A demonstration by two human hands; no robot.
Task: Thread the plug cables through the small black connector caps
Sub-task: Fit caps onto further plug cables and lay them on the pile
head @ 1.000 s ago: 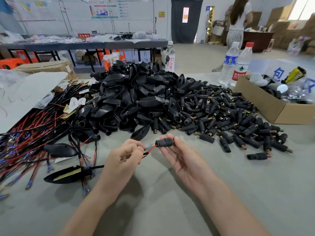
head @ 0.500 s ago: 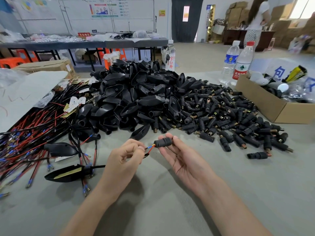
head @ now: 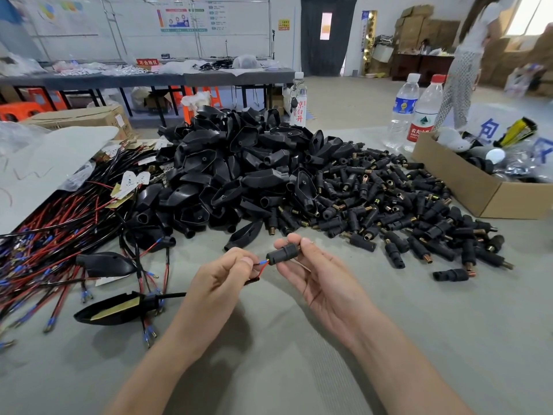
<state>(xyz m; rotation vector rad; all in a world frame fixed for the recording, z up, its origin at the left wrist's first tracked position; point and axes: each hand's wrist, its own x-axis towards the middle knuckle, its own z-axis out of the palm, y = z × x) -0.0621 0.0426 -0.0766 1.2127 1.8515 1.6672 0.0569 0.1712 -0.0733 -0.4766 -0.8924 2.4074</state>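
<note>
My right hand (head: 314, 274) pinches a small black connector cap (head: 282, 254) between thumb and fingertips, held level above the table. My left hand (head: 218, 283) grips a cable (head: 263, 266) with a red wire and a blue-tipped terminal. The wire ends sit right at the cap's left opening; how far they reach inside is hidden. More small caps with brass tips (head: 404, 211) lie in a spread heap behind my right hand. A bundle of red and black cables (head: 51, 235) lies at the left.
A tall pile of larger black plug shells (head: 233, 175) fills the table's middle. Two shells with cables (head: 110, 308) lie left of my left hand. An open cardboard box (head: 466, 184) sits at right, two water bottles (head: 416, 112) behind it. A person (head: 469, 58) walks far right.
Both hands stay almost in place, with the cap and wire ends held together. The person in the background has walked further right.
</note>
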